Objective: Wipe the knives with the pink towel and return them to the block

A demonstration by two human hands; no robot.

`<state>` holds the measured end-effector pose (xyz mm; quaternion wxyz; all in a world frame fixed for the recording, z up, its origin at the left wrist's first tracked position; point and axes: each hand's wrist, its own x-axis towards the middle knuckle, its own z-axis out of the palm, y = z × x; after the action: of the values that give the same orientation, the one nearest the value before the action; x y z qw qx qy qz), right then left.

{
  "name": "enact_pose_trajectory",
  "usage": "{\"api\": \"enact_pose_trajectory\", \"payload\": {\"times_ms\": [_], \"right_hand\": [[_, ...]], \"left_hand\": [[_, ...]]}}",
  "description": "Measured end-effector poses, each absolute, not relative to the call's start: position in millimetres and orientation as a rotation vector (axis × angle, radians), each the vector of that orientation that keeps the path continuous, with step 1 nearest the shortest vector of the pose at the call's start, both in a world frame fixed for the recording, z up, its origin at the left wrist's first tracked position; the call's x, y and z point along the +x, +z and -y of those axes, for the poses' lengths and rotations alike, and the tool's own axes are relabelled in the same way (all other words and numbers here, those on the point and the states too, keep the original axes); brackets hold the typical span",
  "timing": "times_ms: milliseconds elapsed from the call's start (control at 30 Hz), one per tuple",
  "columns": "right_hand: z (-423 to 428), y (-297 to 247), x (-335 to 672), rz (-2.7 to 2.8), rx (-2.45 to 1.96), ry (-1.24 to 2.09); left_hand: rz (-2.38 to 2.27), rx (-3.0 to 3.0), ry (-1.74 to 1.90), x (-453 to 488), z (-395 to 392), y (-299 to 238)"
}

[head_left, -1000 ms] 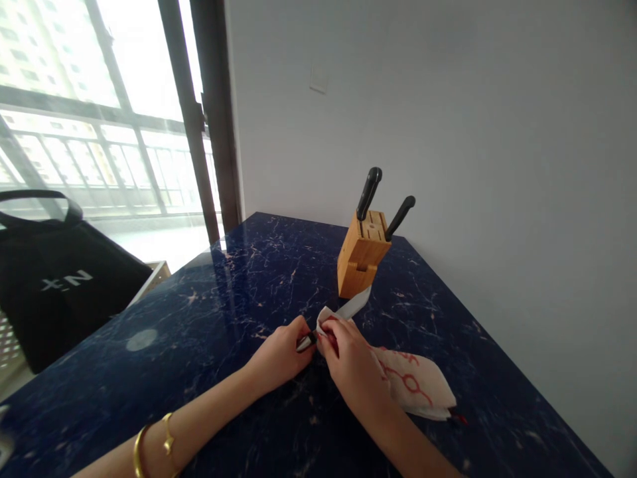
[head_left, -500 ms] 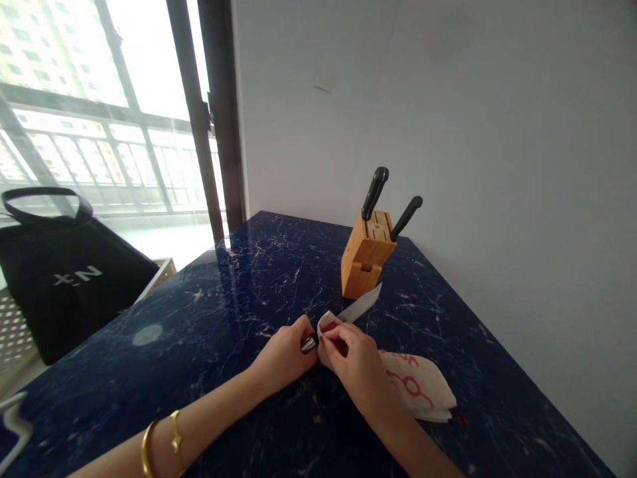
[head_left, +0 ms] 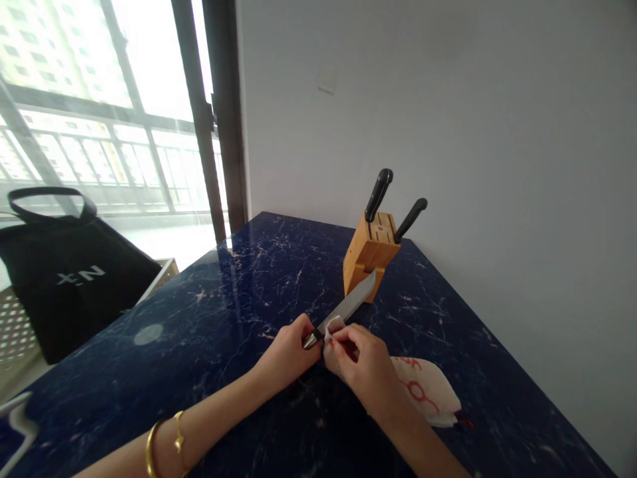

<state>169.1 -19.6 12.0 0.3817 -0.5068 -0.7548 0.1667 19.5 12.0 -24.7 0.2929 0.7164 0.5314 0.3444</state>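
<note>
Two hands: the left hand (head_left: 293, 348) and the right hand (head_left: 365, 365) sat close together over the worktop (head_left: 249, 285), presumably so that one could steady the knife (head_left: 351, 302) while the other managed the cloth (head_left: 432, 392).
Left grip: fingers were closed around the handle, leaving a dark and silvery part showing, a hold that likely kept them behind the edge.
Right grip: fingers were pinched narrow on a bunched bit of pale fabric beside the blade's handle end, which probably put material between skin and steel; whether it touched the blade was hard to tell.
Blade: it slanted away from the person, tip in front of the knife block (head_left: 365, 255), a safer direction for bare hands; contact with the block could not be made out.
Cloth: its red-marked part lay flat by the right wrist, seemingly joined to the pinched bit, though the hand hid the join.
Block: it stood upright near the wall, with an upper black handle (head_left: 379, 194) and a lower black handle (head_left: 411, 219) angled out, easy to grasp.
</note>
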Motion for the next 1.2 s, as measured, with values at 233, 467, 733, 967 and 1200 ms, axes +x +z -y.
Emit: {"api": "enact_pose_trajectory", "payload": {"times_ms": [233,467,733,967,1200], "right_hand": [[17.6,4.0,161.5,1.894,-1.295,0.320],[17.7,4.3,159.8,1.965,-1.311,0.342],[16.6,5.5,159.8,1.953,-1.298,0.329],[18.5,8.0,161.0,1.950,-1.284,0.312],[17.1,3.8,162.5,1.947,-1.281,0.327]], "left_hand": [[-1.379,1.988,0.922,20.6,-9.6,-27.1],[-1.363,2.029,0.903,20.9,-8.8,-27.3],[-1.356,2.015,0.908,20.9,-10.1,-27.9],[-1.373,2.039,0.850,21.5,-8.1,-25.9],[-1.358,2.003,0.905,20.6,-10.0,-26.8]]}}
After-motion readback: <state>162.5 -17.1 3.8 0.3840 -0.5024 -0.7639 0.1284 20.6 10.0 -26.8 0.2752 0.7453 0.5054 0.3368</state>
